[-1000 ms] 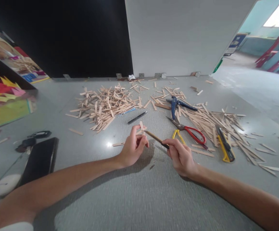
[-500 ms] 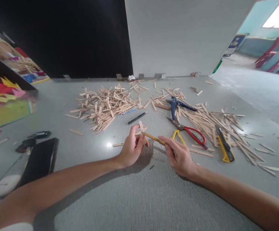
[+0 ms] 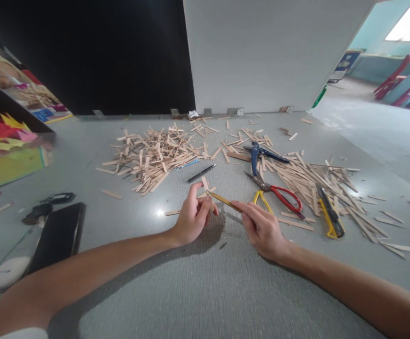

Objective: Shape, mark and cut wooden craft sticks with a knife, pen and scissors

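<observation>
My left hand [image 3: 195,216] is closed on a wooden craft stick [image 3: 205,184], which points up past the fingertips. Part of the stick is hidden by the fingers. A slim yellow-gold tool [image 3: 222,200] like a thin rod is pinched in my right hand [image 3: 263,228]. Its narrow tip meets the craft stick near my left thumb; what kind of tip it has is too small to tell. Beyond my right hand lie red-handled snips [image 3: 284,197], and yellow handles [image 3: 263,200] show partly beside its fingers.
A heap of craft sticks [image 3: 155,157] lies behind my left hand, more sticks [image 3: 300,176] to the right. Blue-handled pliers [image 3: 255,157], a yellow utility knife [image 3: 330,216] and a black pen [image 3: 201,173] rest nearby. At left is a black phone [image 3: 58,235]; upright panels [image 3: 254,56] stand behind.
The craft stick in my left hand tilts slightly more to the left. The gold tool's tip has shifted a little, while both hands stay in nearly the same place.
</observation>
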`<act>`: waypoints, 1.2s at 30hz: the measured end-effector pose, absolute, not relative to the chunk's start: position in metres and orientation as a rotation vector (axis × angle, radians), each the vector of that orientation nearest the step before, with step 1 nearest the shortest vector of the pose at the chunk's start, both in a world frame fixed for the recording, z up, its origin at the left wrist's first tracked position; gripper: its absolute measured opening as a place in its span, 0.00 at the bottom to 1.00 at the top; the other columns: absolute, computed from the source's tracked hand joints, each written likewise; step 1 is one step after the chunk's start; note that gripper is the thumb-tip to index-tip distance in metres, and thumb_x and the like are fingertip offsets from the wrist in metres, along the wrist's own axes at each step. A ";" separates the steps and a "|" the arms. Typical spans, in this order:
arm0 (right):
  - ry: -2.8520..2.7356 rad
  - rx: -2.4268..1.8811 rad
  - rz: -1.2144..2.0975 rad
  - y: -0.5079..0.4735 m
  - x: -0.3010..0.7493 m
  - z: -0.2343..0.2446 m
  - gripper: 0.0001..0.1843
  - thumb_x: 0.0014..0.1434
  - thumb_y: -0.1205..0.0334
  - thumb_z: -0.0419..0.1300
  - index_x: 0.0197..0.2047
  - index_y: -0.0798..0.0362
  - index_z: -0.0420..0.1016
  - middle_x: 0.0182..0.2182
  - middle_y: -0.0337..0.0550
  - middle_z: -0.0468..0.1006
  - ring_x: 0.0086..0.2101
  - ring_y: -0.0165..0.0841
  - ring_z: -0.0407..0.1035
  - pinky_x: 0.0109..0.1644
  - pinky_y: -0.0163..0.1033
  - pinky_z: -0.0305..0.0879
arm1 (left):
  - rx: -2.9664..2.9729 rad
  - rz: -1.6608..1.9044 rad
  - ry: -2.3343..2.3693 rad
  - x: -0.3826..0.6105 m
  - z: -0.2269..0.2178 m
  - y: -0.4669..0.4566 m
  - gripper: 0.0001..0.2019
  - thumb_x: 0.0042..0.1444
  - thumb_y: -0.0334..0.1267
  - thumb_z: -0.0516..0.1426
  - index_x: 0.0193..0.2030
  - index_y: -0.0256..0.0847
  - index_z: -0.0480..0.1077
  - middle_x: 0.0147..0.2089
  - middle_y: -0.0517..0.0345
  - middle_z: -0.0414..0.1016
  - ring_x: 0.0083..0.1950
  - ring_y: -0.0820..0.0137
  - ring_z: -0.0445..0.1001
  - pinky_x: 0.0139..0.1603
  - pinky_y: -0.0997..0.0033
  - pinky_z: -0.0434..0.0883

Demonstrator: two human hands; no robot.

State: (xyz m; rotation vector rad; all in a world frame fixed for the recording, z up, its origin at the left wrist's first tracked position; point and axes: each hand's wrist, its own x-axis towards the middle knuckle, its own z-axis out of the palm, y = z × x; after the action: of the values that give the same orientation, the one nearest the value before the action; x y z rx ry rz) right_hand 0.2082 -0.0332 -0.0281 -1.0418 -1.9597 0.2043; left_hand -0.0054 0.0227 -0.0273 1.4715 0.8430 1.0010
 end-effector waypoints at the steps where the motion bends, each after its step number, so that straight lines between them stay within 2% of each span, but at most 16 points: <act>1: -1.960 -1.037 0.203 -0.033 0.208 -0.028 0.19 0.75 0.70 0.50 0.62 0.54 0.76 0.34 0.46 0.82 0.29 0.34 0.76 0.33 0.37 0.75 | 1.470 1.001 0.843 -0.006 -0.027 0.023 0.29 0.71 0.63 0.56 0.62 0.42 0.54 0.29 0.66 0.76 0.18 0.76 0.64 0.20 0.77 0.62; 11: -1.968 -1.015 0.158 -0.032 0.207 -0.028 0.19 0.76 0.70 0.50 0.62 0.55 0.77 0.31 0.42 0.78 0.27 0.30 0.72 0.32 0.34 0.73 | 1.420 1.019 0.801 -0.006 -0.026 0.023 0.30 0.72 0.58 0.57 0.67 0.40 0.53 0.29 0.65 0.78 0.18 0.77 0.65 0.20 0.76 0.63; 18: -1.990 -0.981 0.134 -0.030 0.206 -0.032 0.20 0.74 0.71 0.53 0.63 0.56 0.78 0.28 0.37 0.75 0.23 0.27 0.67 0.28 0.32 0.67 | 1.349 0.990 0.764 -0.005 -0.021 0.025 0.25 0.70 0.59 0.57 0.59 0.44 0.57 0.31 0.63 0.80 0.19 0.75 0.69 0.19 0.76 0.62; 23: -2.061 -0.927 0.053 -0.031 0.205 -0.035 0.20 0.75 0.71 0.52 0.64 0.57 0.76 0.25 0.35 0.76 0.20 0.26 0.65 0.24 0.31 0.62 | 1.333 0.961 0.773 -0.004 -0.018 0.025 0.22 0.68 0.59 0.58 0.52 0.45 0.58 0.28 0.67 0.77 0.18 0.74 0.69 0.19 0.76 0.65; 27: -2.121 -0.890 0.002 -0.032 0.205 -0.034 0.21 0.74 0.72 0.52 0.65 0.58 0.75 0.23 0.34 0.77 0.20 0.26 0.66 0.24 0.31 0.60 | 1.349 0.934 0.780 -0.005 -0.018 0.025 0.21 0.69 0.59 0.57 0.51 0.44 0.59 0.23 0.72 0.70 0.18 0.73 0.68 0.18 0.76 0.63; 32: -2.098 -0.866 -0.020 -0.034 0.206 -0.034 0.20 0.75 0.71 0.52 0.65 0.61 0.75 0.23 0.35 0.77 0.19 0.26 0.66 0.24 0.32 0.60 | 1.382 0.939 0.822 -0.005 -0.023 0.026 0.21 0.69 0.60 0.56 0.49 0.46 0.57 0.29 0.66 0.78 0.18 0.75 0.68 0.19 0.75 0.62; 36: -2.103 -0.829 -0.010 -0.033 0.206 -0.033 0.21 0.76 0.72 0.51 0.68 0.59 0.73 0.24 0.35 0.77 0.20 0.26 0.67 0.24 0.32 0.60 | 1.427 0.929 0.851 -0.005 -0.028 0.027 0.19 0.70 0.58 0.54 0.48 0.46 0.56 0.25 0.71 0.74 0.17 0.74 0.69 0.20 0.75 0.61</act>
State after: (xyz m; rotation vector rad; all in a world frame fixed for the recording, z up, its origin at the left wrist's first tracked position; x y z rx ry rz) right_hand 0.2062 -0.0333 -0.0327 -0.8287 -2.1031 -0.0102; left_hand -0.0045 0.0268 -0.0275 1.4269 0.8507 0.9286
